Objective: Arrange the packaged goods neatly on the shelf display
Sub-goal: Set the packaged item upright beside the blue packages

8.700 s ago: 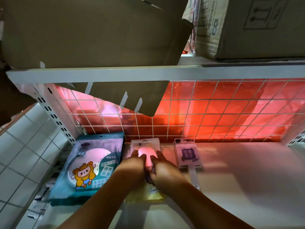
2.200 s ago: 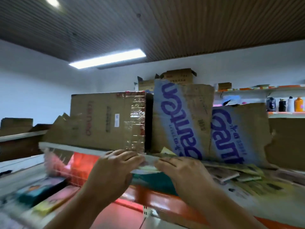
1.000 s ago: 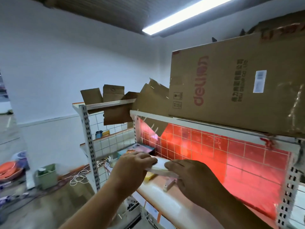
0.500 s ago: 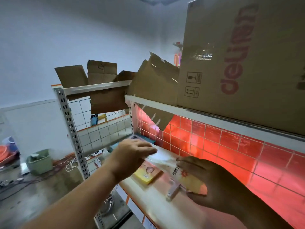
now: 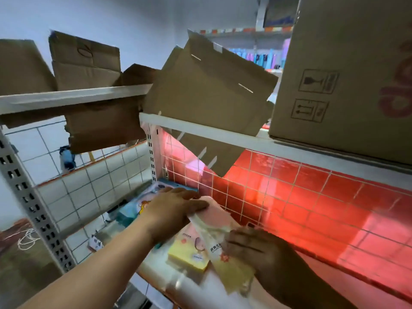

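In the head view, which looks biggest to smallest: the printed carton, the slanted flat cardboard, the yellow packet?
1. printed carton, cropped and close to the camera.
2. slanted flat cardboard.
3. yellow packet, partly hidden, clearly smallest.

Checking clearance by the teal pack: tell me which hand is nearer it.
Left. The left hand lies just right of the teal pack, overlapping it in view; the right hand is farther right, gripping the packet.

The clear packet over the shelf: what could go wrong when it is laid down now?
The clear packet lies across the yellow pack, so it may end crooked or push that pack askew. Its lower end, in the right hand, is near the front edge of the shelf and could slide off.
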Motion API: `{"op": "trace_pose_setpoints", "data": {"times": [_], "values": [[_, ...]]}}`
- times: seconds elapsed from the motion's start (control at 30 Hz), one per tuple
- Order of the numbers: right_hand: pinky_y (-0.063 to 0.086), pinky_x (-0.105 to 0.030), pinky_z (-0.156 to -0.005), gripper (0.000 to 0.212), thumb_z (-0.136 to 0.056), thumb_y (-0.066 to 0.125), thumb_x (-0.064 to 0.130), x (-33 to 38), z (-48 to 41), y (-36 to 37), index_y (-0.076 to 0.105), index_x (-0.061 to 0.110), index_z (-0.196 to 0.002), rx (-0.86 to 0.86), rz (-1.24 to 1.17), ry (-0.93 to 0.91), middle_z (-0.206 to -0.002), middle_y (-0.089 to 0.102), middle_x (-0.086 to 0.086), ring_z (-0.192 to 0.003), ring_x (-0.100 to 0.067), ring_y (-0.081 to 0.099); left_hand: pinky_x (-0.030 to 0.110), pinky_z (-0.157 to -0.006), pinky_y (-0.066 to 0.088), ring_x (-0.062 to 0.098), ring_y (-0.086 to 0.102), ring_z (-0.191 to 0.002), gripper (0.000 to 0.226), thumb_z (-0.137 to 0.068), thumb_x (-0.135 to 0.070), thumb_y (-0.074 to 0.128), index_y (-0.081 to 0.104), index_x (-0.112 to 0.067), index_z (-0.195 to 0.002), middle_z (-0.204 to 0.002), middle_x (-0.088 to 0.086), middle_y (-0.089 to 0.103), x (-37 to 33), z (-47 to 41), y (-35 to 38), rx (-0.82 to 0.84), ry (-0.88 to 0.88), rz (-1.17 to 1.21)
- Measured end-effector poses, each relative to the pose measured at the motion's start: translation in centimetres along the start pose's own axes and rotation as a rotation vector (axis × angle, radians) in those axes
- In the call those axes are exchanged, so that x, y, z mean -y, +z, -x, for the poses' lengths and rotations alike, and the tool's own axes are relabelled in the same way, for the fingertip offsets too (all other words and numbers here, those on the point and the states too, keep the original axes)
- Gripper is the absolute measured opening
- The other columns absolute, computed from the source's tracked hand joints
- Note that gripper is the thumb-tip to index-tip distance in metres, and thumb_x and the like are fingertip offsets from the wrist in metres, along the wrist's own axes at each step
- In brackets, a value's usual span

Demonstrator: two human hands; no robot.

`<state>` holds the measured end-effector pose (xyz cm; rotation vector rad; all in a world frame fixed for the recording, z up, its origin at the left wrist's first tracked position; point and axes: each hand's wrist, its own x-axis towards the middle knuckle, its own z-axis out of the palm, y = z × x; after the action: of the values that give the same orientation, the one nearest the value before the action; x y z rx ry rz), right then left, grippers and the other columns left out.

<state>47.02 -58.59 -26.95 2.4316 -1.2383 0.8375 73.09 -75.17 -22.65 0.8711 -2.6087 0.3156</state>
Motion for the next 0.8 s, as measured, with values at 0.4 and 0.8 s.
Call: {"op": "trace_pose_setpoints", "data": {"times": [0.4,0.8], "values": [[0.054,-0.032,-0.097,0.03,-0.105,0.046,0.024,5.1,-5.3,12.0,0.063,0.032,-0.129,0.221,0.238,0.213,-0.134,0.063,0.013,-0.121,-0.017,0.063,0.031,-0.066,0.05,0.019,0.067,-0.085,0.036,-0.096,-0.037,0.036,0.067,-0.035,-0.113,-0.09,-0.005,0.06,7.4,-3.1,9.0,0.103,0.063,0.137],[0.035,-0.027,-0.101,0.071,-0.065,0.093,0.031,4.7,-6.6,12.3,0.063,0.036,-0.129,0.41,0.094,0.511,-0.132,0.063,0.015,-0.122,-0.013,0.062,0.017,-0.07,0.052,0.015,0.068,-0.064,0.045,-0.053,0.012,0.089,0.081,-0.016,-0.088,-0.076,0.0,0.073,8.2,-6.0,13.8,0.052,0.278,0.369]]}}
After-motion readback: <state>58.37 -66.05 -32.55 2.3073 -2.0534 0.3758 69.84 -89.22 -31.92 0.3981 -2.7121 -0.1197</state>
